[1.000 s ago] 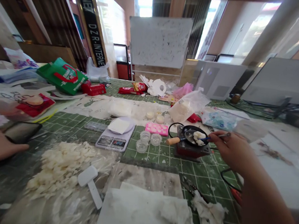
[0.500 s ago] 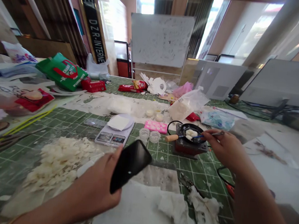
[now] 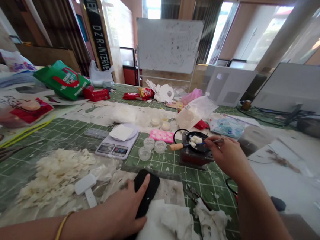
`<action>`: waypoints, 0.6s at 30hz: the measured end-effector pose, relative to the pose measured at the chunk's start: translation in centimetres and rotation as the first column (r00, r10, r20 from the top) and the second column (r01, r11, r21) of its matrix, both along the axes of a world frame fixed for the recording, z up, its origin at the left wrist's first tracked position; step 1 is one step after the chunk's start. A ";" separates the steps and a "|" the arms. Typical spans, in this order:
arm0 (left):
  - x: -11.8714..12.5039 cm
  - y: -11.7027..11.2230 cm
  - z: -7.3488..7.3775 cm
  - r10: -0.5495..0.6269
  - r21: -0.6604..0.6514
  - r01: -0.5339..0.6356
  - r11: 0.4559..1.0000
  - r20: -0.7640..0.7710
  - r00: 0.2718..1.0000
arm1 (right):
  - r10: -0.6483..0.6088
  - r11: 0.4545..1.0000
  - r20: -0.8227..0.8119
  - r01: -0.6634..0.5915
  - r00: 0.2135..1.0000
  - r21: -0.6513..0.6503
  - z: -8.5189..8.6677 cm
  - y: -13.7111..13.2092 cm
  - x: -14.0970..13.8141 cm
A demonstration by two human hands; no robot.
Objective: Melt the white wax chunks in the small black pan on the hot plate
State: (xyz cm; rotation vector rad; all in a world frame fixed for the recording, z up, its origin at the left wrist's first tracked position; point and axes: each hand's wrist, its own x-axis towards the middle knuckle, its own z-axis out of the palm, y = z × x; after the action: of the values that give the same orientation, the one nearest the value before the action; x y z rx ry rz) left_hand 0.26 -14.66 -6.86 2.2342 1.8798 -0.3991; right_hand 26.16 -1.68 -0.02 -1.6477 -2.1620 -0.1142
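My left hand [image 3: 120,210] is over a black phone [image 3: 143,204], which lies low on the near worktop; the index finger stretches along it and the thumb reaches its right edge. My right hand [image 3: 228,156] pinches a thin tool with a blue shaft [image 3: 202,143]. Its tip reaches into a small black frying pan [image 3: 206,149] among white lumps [image 3: 195,141]. The pan, with a wooden handle [image 3: 176,146], sits on a small dark-red burner [image 3: 194,158]. Off-white flakes [image 3: 57,174] are heaped on plastic at left, with a white scoop [image 3: 86,185] beside them.
Left of the pan stand a kitchen scale [image 3: 118,142] with paper on it, clear cups [image 3: 160,146] and a pink mold [image 3: 161,135]. Crumpled white paper [image 3: 212,229] and pliers [image 3: 194,194] lie in front. Bags, including a green one [image 3: 59,79], line the back.
My left hand has brought the phone down onto the worktop, baring the white scoop and another clear cup. The right hand still works in the pan. The view has shifted slightly.
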 end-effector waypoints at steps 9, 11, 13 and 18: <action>1.4 2.5 0.5 0.008 0.122 -0.001 0.993 -0.060 0.998 | 0.009 1.000 0.014 -0.009 1.000 0.009 -0.3 0.0 0.0; 1.8 2.8 0.4 -0.020 0.146 0.032 0.989 -0.081 0.996 | 0.005 1.000 0.014 -0.006 1.000 0.021 -0.2 0.0 -0.1; 2.0 3.1 0.1 -0.031 0.138 0.043 0.989 -0.088 0.996 | 0.002 1.000 0.014 -0.002 1.000 0.018 -0.2 0.0 -0.1; 1.7 3.6 -0.4 -0.005 0.094 0.009 0.996 -0.046 0.999 | 0.021 0.999 -0.001 -0.021 1.000 0.027 -0.2 0.0 -0.1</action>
State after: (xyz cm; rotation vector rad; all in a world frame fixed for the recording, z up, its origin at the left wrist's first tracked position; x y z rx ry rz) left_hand 1.98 -11.07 -7.21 2.3108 1.9524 -0.3734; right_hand 26.04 -1.66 -0.19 -1.6090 -2.1670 -0.1352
